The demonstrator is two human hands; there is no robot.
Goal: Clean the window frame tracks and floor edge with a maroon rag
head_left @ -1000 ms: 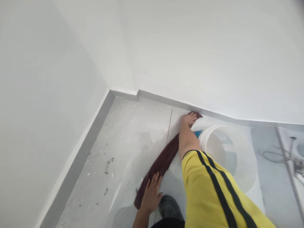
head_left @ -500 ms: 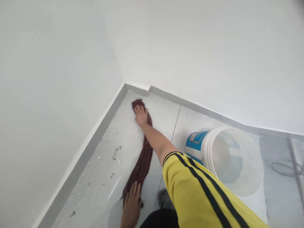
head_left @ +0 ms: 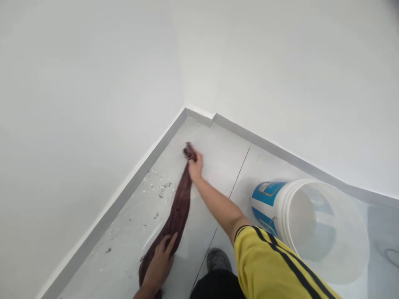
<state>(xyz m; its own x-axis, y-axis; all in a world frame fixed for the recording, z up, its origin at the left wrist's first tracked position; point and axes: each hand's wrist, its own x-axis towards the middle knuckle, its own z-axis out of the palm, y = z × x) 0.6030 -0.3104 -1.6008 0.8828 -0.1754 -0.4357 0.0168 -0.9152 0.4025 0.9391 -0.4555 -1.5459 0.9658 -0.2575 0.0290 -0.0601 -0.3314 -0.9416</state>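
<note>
Head view: floor (head_left: 218,166) wiping under way, maroon cloth (head_left: 177,211) stretched long near the grey baseboard (head_left: 124,199). Beside the arm, tipped white bucket (head_left: 311,228), apparently empty. Right hand (head_left: 195,168) gripping the far end, left hand (head_left: 160,261) flat, fingers spread, on the near end. Next, probably: sweeping across the debris (head_left: 160,189).

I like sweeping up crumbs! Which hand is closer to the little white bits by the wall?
Probably the left hand: it presses the dark red cloth's near end beside the scattered bits. The right hand holds the far end, past them.
</note>
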